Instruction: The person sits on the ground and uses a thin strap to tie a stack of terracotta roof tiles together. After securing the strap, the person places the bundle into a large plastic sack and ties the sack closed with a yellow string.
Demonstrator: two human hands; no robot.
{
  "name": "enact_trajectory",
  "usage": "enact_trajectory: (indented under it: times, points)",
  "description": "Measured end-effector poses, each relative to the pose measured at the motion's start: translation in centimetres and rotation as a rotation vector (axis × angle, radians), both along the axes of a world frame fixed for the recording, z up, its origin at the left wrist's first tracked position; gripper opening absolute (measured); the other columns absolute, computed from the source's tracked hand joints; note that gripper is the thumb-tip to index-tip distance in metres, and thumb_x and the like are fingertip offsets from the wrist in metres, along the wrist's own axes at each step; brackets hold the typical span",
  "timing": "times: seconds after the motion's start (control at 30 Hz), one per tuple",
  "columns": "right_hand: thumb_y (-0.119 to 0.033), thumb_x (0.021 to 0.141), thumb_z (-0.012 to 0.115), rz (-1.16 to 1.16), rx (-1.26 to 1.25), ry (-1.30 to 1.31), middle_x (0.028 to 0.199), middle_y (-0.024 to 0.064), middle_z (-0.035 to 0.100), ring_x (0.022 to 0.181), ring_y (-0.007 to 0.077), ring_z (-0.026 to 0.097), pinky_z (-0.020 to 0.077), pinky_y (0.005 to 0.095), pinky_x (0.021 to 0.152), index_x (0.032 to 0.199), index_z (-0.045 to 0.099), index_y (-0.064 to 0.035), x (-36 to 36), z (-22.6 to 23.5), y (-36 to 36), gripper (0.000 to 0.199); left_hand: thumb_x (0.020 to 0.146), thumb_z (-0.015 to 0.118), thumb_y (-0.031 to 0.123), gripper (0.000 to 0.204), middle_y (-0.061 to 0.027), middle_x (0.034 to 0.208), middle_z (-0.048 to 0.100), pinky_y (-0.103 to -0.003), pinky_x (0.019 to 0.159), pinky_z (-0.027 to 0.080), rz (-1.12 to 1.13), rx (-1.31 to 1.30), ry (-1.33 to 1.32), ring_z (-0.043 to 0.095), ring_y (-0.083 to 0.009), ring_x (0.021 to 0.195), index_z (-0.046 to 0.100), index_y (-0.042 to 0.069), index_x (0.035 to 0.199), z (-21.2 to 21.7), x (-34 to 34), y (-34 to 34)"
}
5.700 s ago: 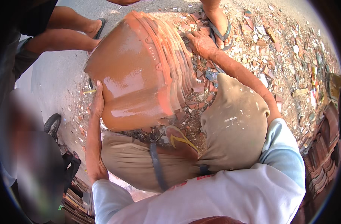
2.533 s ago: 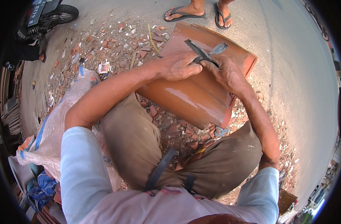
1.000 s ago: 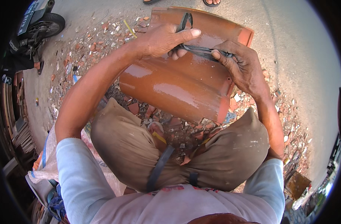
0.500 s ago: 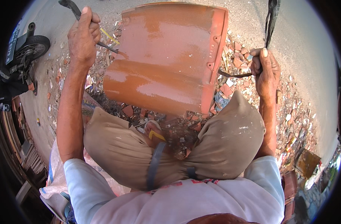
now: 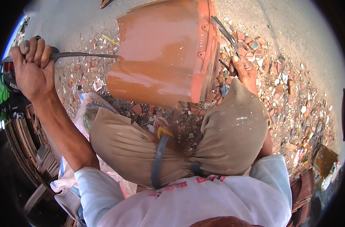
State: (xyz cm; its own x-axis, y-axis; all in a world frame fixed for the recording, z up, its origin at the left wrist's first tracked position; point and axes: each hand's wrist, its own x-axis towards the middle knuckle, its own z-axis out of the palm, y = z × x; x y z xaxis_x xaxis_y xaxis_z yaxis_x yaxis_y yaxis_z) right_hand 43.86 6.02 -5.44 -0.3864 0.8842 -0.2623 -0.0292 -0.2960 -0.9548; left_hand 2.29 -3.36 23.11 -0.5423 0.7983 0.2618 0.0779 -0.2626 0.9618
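Note:
Before my knees stands a stack of glazed orange-brown roof tiles [image 5: 157,49], several edges showing along its right side. A black rubber strap [image 5: 85,55] runs straight and taut from the tiles' left edge to my left hand [image 5: 34,70], whose fingers are closed round it far out to the left. Close to the stack's right side, my right hand [image 5: 243,70] pinches the strap's other part, and a loose end sticks up past the fingers. The stretch of strap between the two sides is hidden by the tiles.
Broken tile pieces and rubble [image 5: 282,83] cover the ground around the stack. A part of a motorbike [image 5: 10,77] shows at the left edge. A clear plastic sack [image 5: 91,104] lies by my left knee, and stacked tiles [image 5: 303,189] stand at lower right.
My left hand has swung out to the left, drawing its strap end longer and straight. My right hand has come in closer to the tiles, and its loose end now leans toward them.

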Motion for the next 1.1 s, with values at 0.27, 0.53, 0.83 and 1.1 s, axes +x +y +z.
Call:
enact_trajectory:
  times: [0.27,0.53,0.83,1.1]
  points:
    - [-0.036,0.108,0.059,-0.038,-0.085,0.039,0.084,0.0002,0.064,0.072,0.0099,0.059,0.0457,0.0249,0.059,0.111,0.072,0.0005,1.9,3.3,-2.3,0.039,0.112,0.036,0.037,0.042,-0.0107,0.095,0.06,-0.034,0.08,0.047,-0.351,-0.756,0.218,0.057,-0.0198,0.092,0.06,0.002,0.112,-4.2,14.9,8.9]
    - [-0.047,0.108,0.056,0.051,-0.082,-0.352,0.08,0.0035,0.066,0.075,0.0128,0.059,0.0487,0.0306,0.071,0.104,0.072,-0.002,7.4,-6.9,-3.6,0.048,0.109,0.039,0.03,0.038,-0.0172,0.104,0.063,-0.042,0.091,0.049,-0.311,-0.571,1.026,0.062,-0.0264,0.106,0.056,-0.004,0.111,-11.2,14.9,12.8]
    - [-0.052,0.106,0.056,0.059,0.131,-0.233,0.069,-0.0012,0.059,0.06,0.0092,0.051,0.0415,0.0304,0.055,0.1,0.072,-0.0027,3.5,4.8,-0.6,0.052,0.113,0.043,0.045,0.048,0.0006,0.081,0.05,-0.029,0.07,0.045,-0.413,-0.415,0.953,0.049,-0.0101,0.074,0.061,0.0,0.108,-13.7,15.9,10.9]
    - [-0.044,0.108,0.05,0.307,0.498,-0.541,0.085,0.0221,0.07,0.085,0.0396,0.068,0.0514,0.0496,0.078,0.102,0.069,0.0035,-2.0,9.1,3.6,0.052,0.106,0.04,0.033,0.044,-0.0161,0.09,0.068,-0.043,0.082,0.051,-0.939,-0.504,0.755,0.066,-0.0275,0.088,0.066,-0.002,0.114,-17.1,17.4,11.4]
